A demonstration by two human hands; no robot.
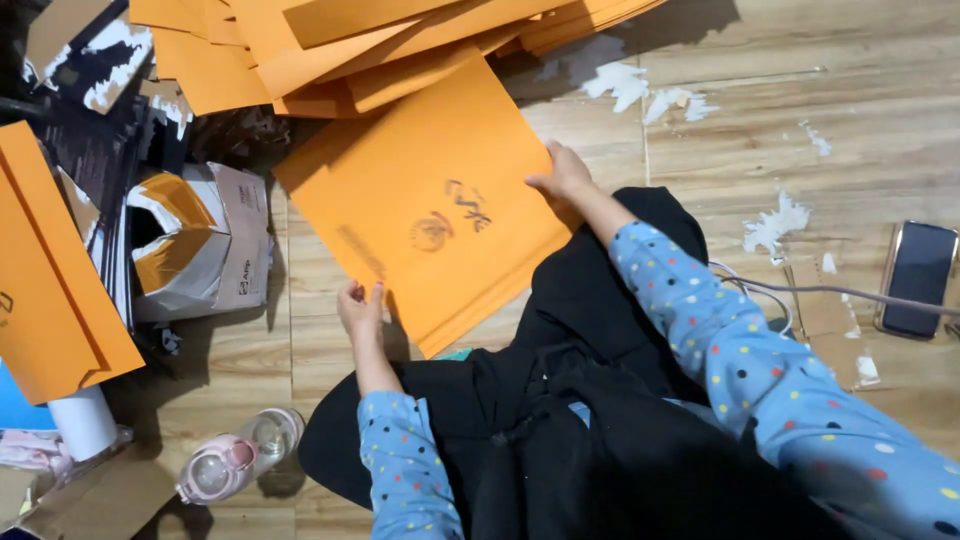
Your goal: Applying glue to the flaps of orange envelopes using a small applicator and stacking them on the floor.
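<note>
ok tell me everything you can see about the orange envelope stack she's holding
The orange envelope stack looks like flat paper, with a dark round emblem and script printed on top. It lies tilted on the wooden floor; its lower edge shows several layers. The left hand grips its lower edge, the right hand its right edge.

Clutter on a wooden floor around the seated person

The wooden floor (pixel 860 90) shows white scraps of torn paper stuck to it near the top and right. A dark phone (pixel 918 278) lies face up at the right edge, with a grey cable (pixel 830 291) running just beside it. At the top, a loose pile of orange envelopes (pixel 330 45) fans out; another orange stack (pixel 50 270) lies at the left edge. Between them sits an open cardboard box (pixel 205 240) with something orange inside. A clear bottle with a pink lid (pixel 240 465) lies on its side at the lower left, near a white paper roll (pixel 82 420).
</note>
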